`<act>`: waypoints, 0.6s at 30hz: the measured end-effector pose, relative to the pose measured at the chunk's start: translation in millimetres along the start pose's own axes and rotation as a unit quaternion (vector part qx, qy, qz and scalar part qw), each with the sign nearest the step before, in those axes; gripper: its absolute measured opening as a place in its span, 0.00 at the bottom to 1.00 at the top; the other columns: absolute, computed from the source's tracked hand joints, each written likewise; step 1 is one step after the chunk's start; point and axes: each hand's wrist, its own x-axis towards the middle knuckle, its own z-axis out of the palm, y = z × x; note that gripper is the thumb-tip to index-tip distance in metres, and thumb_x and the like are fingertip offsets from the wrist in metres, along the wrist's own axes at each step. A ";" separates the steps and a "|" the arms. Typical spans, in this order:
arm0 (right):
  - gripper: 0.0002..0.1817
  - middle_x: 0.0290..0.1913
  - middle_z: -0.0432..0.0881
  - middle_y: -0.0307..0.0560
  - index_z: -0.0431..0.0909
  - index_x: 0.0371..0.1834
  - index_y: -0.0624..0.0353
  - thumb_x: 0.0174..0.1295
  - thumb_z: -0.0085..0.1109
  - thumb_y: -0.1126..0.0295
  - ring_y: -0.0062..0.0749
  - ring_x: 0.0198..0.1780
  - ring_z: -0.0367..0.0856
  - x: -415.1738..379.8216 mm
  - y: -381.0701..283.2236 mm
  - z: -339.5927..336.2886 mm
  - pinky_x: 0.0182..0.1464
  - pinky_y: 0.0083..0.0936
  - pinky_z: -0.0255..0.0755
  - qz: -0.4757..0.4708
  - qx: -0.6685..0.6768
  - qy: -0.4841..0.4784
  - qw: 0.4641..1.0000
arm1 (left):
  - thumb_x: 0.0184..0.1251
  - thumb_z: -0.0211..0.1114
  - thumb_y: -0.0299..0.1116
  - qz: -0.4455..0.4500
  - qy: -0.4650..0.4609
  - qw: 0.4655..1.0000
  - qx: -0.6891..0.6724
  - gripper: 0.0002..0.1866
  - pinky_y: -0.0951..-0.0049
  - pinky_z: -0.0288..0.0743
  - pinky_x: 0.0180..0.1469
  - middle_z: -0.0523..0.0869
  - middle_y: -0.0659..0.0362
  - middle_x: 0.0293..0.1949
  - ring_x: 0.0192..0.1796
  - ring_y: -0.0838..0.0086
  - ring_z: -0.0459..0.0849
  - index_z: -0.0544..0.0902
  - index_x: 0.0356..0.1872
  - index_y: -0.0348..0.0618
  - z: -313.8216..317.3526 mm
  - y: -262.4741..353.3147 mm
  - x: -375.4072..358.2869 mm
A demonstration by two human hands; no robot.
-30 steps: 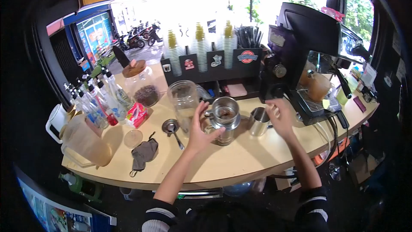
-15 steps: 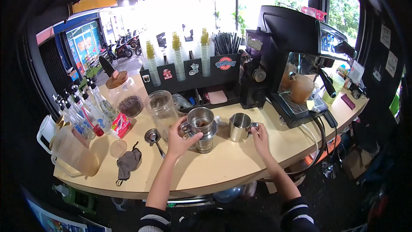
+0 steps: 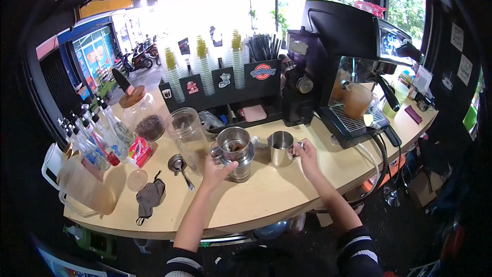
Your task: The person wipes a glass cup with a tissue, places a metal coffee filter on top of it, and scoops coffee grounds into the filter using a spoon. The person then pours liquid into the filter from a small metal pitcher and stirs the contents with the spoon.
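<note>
A metal coffee drip filter (image 3: 234, 141) with dark coffee inside sits on a metal cup (image 3: 240, 173) at the middle of the counter. My left hand (image 3: 216, 173) is closed around the filter's left side, thumb in front and fingers near its handle. To the right, a stainless steel milk pitcher (image 3: 281, 150) stands upright. My right hand (image 3: 307, 158) grips the pitcher's handle, fingers wrapped round it. Whether the pitcher's base touches the counter is hard to tell. Left of my left hand lies a metal spoon or scoop (image 3: 177, 164).
Behind the filter stands a clear jar (image 3: 185, 125), before a black organizer (image 3: 236, 82) with cups and straws. An espresso machine (image 3: 353, 36) and grinder (image 3: 302, 77) occupy the right. Pump bottles (image 3: 97, 138), a pitcher jug (image 3: 87, 187) and a cloth mask (image 3: 150, 198) are left.
The view has shifted slightly. My left hand has slid a little lower along the filter. My right hand still holds the pitcher's handle.
</note>
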 end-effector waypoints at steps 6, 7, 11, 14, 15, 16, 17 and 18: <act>0.10 0.26 0.77 0.37 0.66 0.27 0.55 0.65 0.53 0.74 0.18 0.30 0.75 18.6 -26.0 16.7 0.36 0.17 0.66 -0.004 0.112 -0.038 0.993 | 0.48 0.75 0.36 0.033 0.018 0.999 0.037 0.39 0.69 0.72 0.56 0.78 0.55 0.51 0.52 0.72 0.78 0.66 0.62 0.40 -2.5 -3.9 -2.2; 0.10 0.26 0.77 0.37 0.66 0.27 0.55 0.65 0.53 0.74 0.18 0.30 0.75 24.2 -33.4 19.5 0.36 0.17 0.66 -0.002 0.115 -0.045 0.992 | 0.48 0.75 0.36 0.036 0.016 0.999 0.029 0.38 0.69 0.72 0.56 0.78 0.55 0.51 0.52 0.72 0.78 0.66 0.61 0.40 -2.8 -6.8 -1.6; 0.07 0.23 0.70 0.35 0.67 0.30 0.55 0.64 0.54 0.75 0.20 0.27 0.73 44.2 -71.7 36.1 0.33 0.21 0.68 -0.042 0.107 -0.081 0.990 | 0.48 0.75 0.37 0.042 0.011 0.999 0.010 0.37 0.68 0.71 0.56 0.80 0.55 0.48 0.51 0.72 0.79 0.66 0.60 0.40 -0.8 -0.7 -1.8; 0.08 0.25 0.75 0.37 0.66 0.28 0.55 0.64 0.55 0.75 0.16 0.26 0.75 48.4 -110.1 54.4 0.30 0.17 0.69 -0.044 0.108 -0.114 0.987 | 0.49 0.74 0.35 0.065 0.015 0.997 0.023 0.37 0.69 0.72 0.55 0.81 0.57 0.45 0.48 0.74 0.80 0.66 0.60 0.40 -0.3 -0.9 -1.1; 0.08 0.25 0.75 0.37 0.66 0.28 0.55 0.63 0.55 0.75 0.16 0.26 0.74 51.4 -117.4 58.0 0.29 0.16 0.68 -0.050 0.090 -0.121 0.987 | 0.49 0.74 0.35 0.057 0.012 0.998 0.014 0.37 0.69 0.72 0.55 0.81 0.57 0.45 0.48 0.75 0.80 0.66 0.60 0.40 0.2 1.5 -1.8; 0.08 0.25 0.75 0.37 0.66 0.29 0.55 0.63 0.56 0.76 0.15 0.25 0.74 53.9 -124.6 61.5 0.29 0.16 0.68 -0.057 0.072 -0.129 0.987 | 0.49 0.74 0.34 0.049 0.009 0.999 0.004 0.37 0.69 0.72 0.55 0.81 0.57 0.44 0.48 0.75 0.80 0.66 0.60 0.40 0.4 2.6 -1.9; 0.08 0.25 0.75 0.36 0.66 0.29 0.55 0.61 0.57 0.76 0.13 0.26 0.74 55.6 -132.1 64.8 0.30 0.15 0.69 -0.047 0.057 -0.139 0.988 | 0.49 0.74 0.34 0.049 0.010 0.999 0.004 0.37 0.69 0.72 0.55 0.81 0.57 0.44 0.48 0.75 0.80 0.66 0.60 0.40 0.1 0.7 -1.6; 0.08 0.25 0.75 0.36 0.66 0.29 0.55 0.61 0.57 0.76 0.13 0.26 0.74 59.4 -134.3 66.5 0.30 0.15 0.69 -0.046 0.058 -0.140 0.987 | 0.49 0.75 0.34 0.048 0.016 0.999 0.009 0.37 0.69 0.71 0.56 0.81 0.57 0.45 0.48 0.74 0.80 0.65 0.61 0.40 -0.4 -2.1 -1.7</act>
